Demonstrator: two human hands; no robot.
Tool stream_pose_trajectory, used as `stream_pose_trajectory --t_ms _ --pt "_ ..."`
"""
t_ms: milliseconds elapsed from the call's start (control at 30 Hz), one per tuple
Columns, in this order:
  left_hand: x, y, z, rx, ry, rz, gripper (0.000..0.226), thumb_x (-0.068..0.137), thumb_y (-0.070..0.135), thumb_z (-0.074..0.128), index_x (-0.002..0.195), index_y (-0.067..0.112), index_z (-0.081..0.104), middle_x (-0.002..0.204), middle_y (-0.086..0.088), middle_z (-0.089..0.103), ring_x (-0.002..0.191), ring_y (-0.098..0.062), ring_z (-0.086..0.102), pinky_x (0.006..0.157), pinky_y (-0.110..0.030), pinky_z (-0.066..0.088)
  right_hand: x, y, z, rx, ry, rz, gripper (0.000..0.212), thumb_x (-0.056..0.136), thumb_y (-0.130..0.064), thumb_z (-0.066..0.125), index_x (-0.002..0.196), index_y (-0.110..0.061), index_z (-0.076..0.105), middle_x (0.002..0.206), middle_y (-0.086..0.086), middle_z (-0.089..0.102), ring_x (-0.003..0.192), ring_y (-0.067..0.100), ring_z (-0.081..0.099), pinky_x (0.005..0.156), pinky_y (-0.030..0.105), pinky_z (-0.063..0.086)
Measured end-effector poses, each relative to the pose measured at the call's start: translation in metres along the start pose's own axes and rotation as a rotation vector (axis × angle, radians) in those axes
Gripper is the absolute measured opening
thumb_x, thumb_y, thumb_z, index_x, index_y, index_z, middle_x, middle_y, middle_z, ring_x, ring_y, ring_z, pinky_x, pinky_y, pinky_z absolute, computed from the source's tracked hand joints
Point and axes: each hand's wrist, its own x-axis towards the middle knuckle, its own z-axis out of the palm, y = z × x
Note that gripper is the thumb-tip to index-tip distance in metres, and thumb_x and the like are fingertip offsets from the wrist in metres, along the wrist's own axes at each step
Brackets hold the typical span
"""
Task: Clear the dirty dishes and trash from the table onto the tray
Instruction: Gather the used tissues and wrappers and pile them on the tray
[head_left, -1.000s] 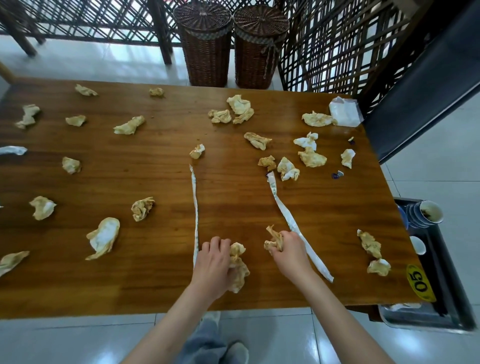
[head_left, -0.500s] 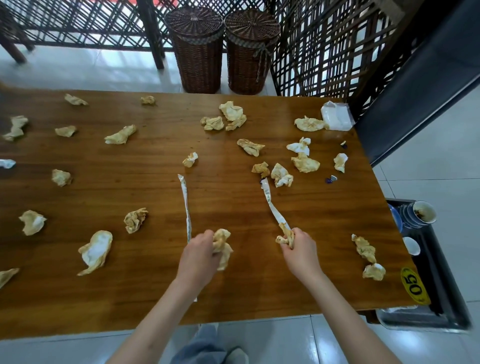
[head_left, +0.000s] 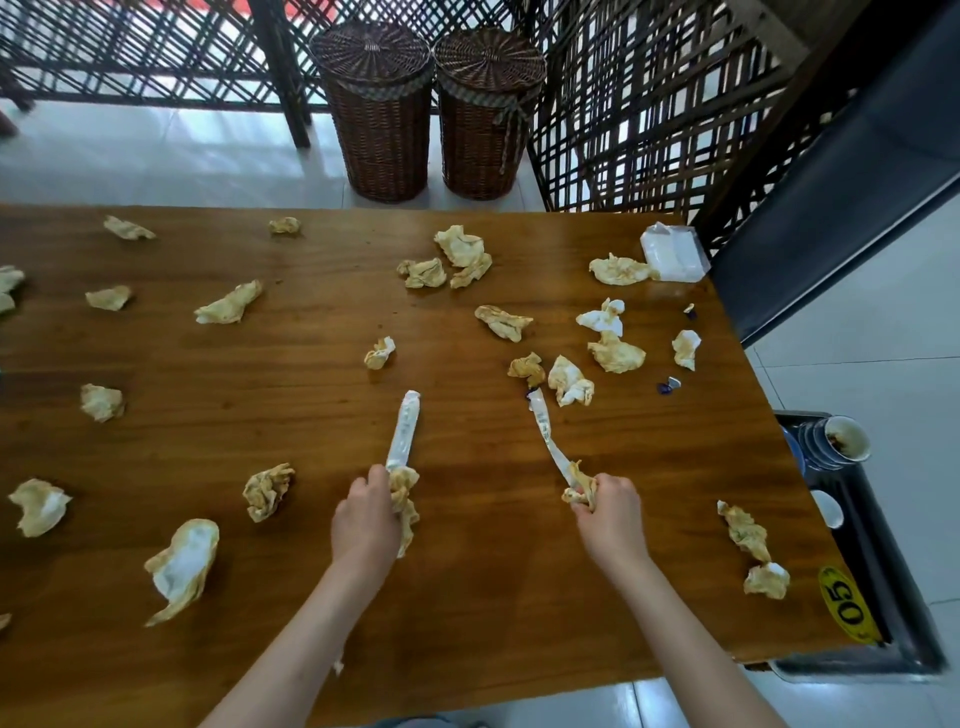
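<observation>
My left hand (head_left: 366, 522) grips a crumpled stained napkin (head_left: 405, 499) together with a long white paper sleeve (head_left: 404, 428) that sticks out toward the far side. My right hand (head_left: 608, 514) grips another crumpled napkin (head_left: 581, 486) and a second white paper sleeve (head_left: 545, 428), whose far end lies on the wooden table (head_left: 467, 597). Several more stained napkins lie scattered over the table, such as one (head_left: 267, 491) left of my left hand and one (head_left: 744, 531) near the right edge. The dark tray (head_left: 893, 587) stands beside the table's right edge, low down.
On the tray stand stacked cups (head_left: 836, 441) and a small white dish (head_left: 827, 508). A clear plastic packet (head_left: 672, 253) lies at the far right corner. Two wicker baskets (head_left: 379, 109) stand behind the table before a lattice screen. A yellow "05" sticker (head_left: 848, 605) marks the near right corner.
Both hands have lifted off the table with their napkins and now also hold the paper sleeves, whose visible lengths have grown shorter. The view has shifted a little.
</observation>
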Motion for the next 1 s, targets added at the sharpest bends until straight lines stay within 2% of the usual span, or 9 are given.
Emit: stream_pose_trajectory --t_ms 167,300,367,500,600,667,800,900,1000 --pt "0.02 0.005 -0.016 -0.139 0.076 0.093 0.036 0.085 0.002 0.061 0.114 0.015 0.043 0.099 -0.006 0.058 0.073 -0.014 0.053 0.058 -0.024 0.044 0.008 -0.006 0.004 -0.037 -0.036 -0.004 0.033 0.085 -0.017 0.066 0.117 -0.013 0.058 0.116 0.004 0.057 0.108 0.017 0.052 0.088 0.028 0.051" --pt "0.041 0.01 -0.028 -0.204 0.107 0.142 0.075 0.079 -0.006 0.065 0.144 0.009 0.03 0.121 -0.013 0.056 0.107 -0.026 0.057 0.084 -0.033 0.049 0.009 -0.012 0.011 -0.054 -0.071 0.007 0.023 0.086 -0.015 0.064 0.107 -0.016 0.057 0.109 0.0 0.058 0.103 0.015 0.05 0.08 0.024 0.048" --pt "0.053 0.012 -0.032 -0.198 0.146 0.157 0.068 0.079 -0.008 0.064 0.14 0.006 0.039 0.12 -0.014 0.057 0.107 -0.025 0.055 0.086 -0.032 0.047 0.009 -0.016 0.014 -0.018 -0.087 0.027 0.024 0.086 -0.013 0.063 0.108 -0.018 0.053 0.107 -0.002 0.058 0.104 0.015 0.051 0.079 0.024 0.049" --pt "0.084 0.017 -0.042 -0.254 0.252 0.243 0.037 0.077 -0.009 0.064 0.111 0.006 0.061 0.094 -0.007 0.056 0.079 -0.014 0.048 0.067 -0.024 0.04 0.015 -0.025 0.01 0.109 -0.052 0.008 0.044 0.086 -0.01 0.062 0.126 -0.019 0.045 0.118 -0.001 0.055 0.115 0.016 0.049 0.087 0.025 0.047" --pt "0.108 0.024 -0.046 -0.249 0.294 0.257 0.028 0.073 -0.006 0.068 0.097 0.005 0.062 0.094 -0.009 0.055 0.081 -0.021 0.052 0.066 -0.029 0.043 0.03 -0.032 -0.001 0.07 0.023 -0.077 0.035 0.088 -0.016 0.06 0.123 -0.018 0.054 0.116 -0.004 0.056 0.111 0.01 0.046 0.083 0.017 0.039" --pt "0.124 0.028 -0.043 -0.127 0.295 0.213 0.031 0.071 0.002 0.074 0.1 0.004 0.062 0.11 -0.015 0.055 0.1 -0.03 0.052 0.08 -0.036 0.047 0.043 -0.038 -0.009 0.05 0.073 -0.116 0.03 0.089 -0.018 0.06 0.119 -0.017 0.058 0.11 -0.005 0.056 0.103 0.008 0.043 0.079 0.015 0.034" --pt "0.153 0.036 -0.035 0.12 0.141 0.176 0.05 0.072 0.015 0.077 0.116 0.009 0.056 0.147 -0.019 0.031 0.134 -0.036 0.03 0.107 -0.046 0.033 0.078 -0.054 -0.023 0.012 0.14 -0.136 0.038 0.09 -0.017 0.058 0.128 -0.014 0.053 0.117 -0.001 0.053 0.112 0.012 0.044 0.088 0.019 0.041" --pt "0.167 0.04 -0.028 0.1 0.039 0.118 0.06 0.076 0.015 0.073 0.13 0.013 0.046 0.147 -0.015 0.034 0.133 -0.032 0.034 0.107 -0.042 0.035 0.106 -0.065 -0.028 -0.029 0.132 -0.167 0.042 0.089 -0.019 0.061 0.13 -0.013 0.052 0.126 0.0 0.046 0.12 0.014 0.041 0.095 0.021 0.04" --pt "0.17 0.039 -0.021 0.099 0.115 0.142 0.052 0.076 0.007 0.071 0.123 0.013 0.051 0.122 -0.009 0.055 0.11 -0.027 0.05 0.092 -0.035 0.046 0.123 -0.071 -0.024 -0.094 0.056 -0.186 0.045 0.09 -0.022 0.06 0.133 -0.019 0.049 0.139 0.0 0.039 0.13 0.017 0.031 0.103 0.027 0.036"
